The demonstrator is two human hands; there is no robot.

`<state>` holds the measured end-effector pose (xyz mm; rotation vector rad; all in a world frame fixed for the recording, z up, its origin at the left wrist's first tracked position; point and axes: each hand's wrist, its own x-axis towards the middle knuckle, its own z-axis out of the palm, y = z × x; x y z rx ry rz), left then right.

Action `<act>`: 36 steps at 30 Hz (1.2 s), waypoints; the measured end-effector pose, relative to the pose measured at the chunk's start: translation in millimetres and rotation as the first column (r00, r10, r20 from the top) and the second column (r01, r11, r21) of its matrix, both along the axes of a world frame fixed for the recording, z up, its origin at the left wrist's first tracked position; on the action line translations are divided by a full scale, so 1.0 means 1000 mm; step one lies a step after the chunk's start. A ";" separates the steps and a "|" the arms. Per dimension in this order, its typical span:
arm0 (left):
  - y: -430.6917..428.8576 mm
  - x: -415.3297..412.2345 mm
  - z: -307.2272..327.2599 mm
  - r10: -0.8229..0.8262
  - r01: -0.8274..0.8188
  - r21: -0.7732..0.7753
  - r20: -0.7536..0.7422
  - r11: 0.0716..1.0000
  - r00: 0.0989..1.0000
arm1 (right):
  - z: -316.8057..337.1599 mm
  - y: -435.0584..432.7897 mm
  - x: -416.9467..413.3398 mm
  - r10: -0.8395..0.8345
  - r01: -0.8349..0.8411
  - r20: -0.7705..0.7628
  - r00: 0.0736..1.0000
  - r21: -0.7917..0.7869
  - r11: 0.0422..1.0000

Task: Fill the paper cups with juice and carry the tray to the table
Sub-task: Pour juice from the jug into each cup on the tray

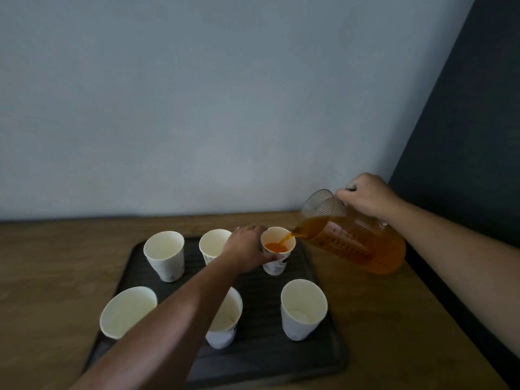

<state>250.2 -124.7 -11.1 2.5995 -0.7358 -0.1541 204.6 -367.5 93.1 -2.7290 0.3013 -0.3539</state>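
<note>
Pouring observed at a wooden counter (394,319) against a pale wall. The right hand (365,195) is clenched round the handle of a clear ribbed pitcher (354,246), which is tilted with its spout towards the left. An orange juice stream (285,237) runs from the spout into the far-right paper cup (274,267), and juice is pooled inside that cup. The left hand (247,249) grips this cup by its side, fingers wrapped round the wall. The cup stands upright on a dark ribbed tray (267,361) resting on the counter. Five further paper cups stand on the same tray with no juice visible: far-left (166,257), far-middle (212,243), near-left (126,311), near-middle (222,336), partly hidden by the left forearm, and near-right (302,311).
</note>
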 end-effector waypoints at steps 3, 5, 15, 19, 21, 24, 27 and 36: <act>0.000 0.001 0.000 0.001 -0.001 -0.003 -0.007 1.000 1.000 | 0.000 -0.002 0.002 0.006 -0.006 -0.011 1.000 0.007 1.000; 0.000 0.001 0.000 0.001 -0.001 -0.004 -0.003 1.000 1.000 | -0.001 -0.002 0.003 0.004 -0.004 -0.012 1.000 0.010 1.000; 0.000 0.001 -0.002 0.011 -0.011 -0.015 -0.022 1.000 1.000 | -0.010 -0.002 0.004 -0.013 0.012 0.005 1.000 0.042 0.999; -0.001 0.000 -0.002 0.018 -0.018 -0.024 -0.025 1.000 1.000 | -0.014 0.000 0.004 -0.012 0.011 0.018 1.000 0.057 0.998; -0.001 0.000 -0.001 0.017 -0.017 -0.025 -0.020 1.000 1.000 | -0.014 0.000 0.004 -0.015 0.015 0.004 1.000 0.043 0.999; -0.001 0.001 -0.002 0.016 -0.017 -0.021 -0.017 1.000 1.000 | -0.012 0.001 0.004 -0.024 0.024 -0.007 1.000 0.041 0.999; 0.000 0.001 -0.003 0.015 -0.016 -0.021 -0.020 1.000 1.000 | -0.010 0.001 0.002 -0.040 0.040 0.006 0.999 0.062 0.997; 0.000 0.001 -0.005 0.023 -0.023 -0.013 0.000 1.000 1.000 | -0.015 -0.002 -0.003 -0.150 0.138 0.050 0.987 0.192 0.972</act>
